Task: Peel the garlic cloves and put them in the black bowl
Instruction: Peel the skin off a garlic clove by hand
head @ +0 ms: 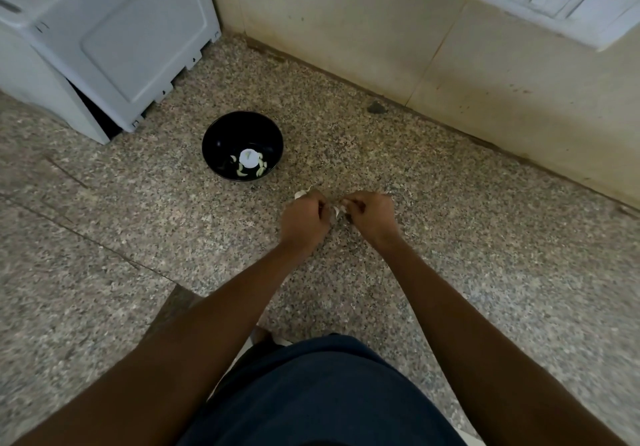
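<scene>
Garlic clove (337, 209) is pinched between curled left hand (304, 219) and right hand (372, 217), just right of black bowl (221, 134), peeled cloves (260, 168) inside

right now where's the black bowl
In the head view the black bowl sits on the speckled counter, left of centre, beyond the left hand and just right of the white appliance.

One round glossy black bowl (242, 145) sitting out, two bare hands (304, 219) working, roughly five pale peeled garlic cloves (260, 168) lying inside; exact number unclear.
</scene>
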